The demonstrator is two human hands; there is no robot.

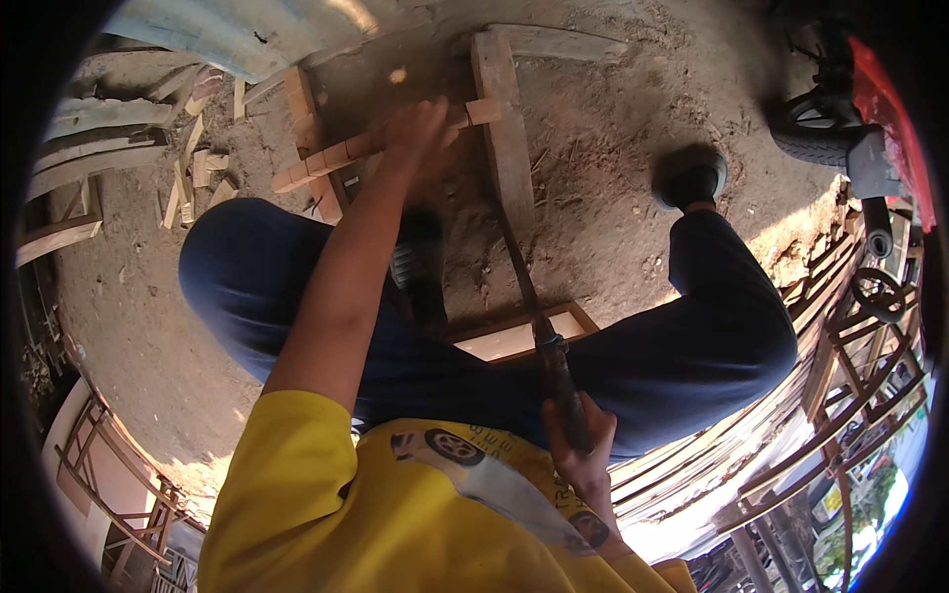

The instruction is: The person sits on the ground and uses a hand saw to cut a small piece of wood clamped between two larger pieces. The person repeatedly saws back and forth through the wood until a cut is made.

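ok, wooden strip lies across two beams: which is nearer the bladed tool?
The right beam: the bladed tool reaches up beside it. The left beam is farther off, beyond the left hand.

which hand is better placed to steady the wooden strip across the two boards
Likely the left hand: it is at the strip, while the right hand grips the long tool.

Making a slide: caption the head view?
Left hand on a wooden strip across two beams; right hand holding a long tool.

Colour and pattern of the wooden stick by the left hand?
The stick is light brown with dark lines across it, seen in the head view.
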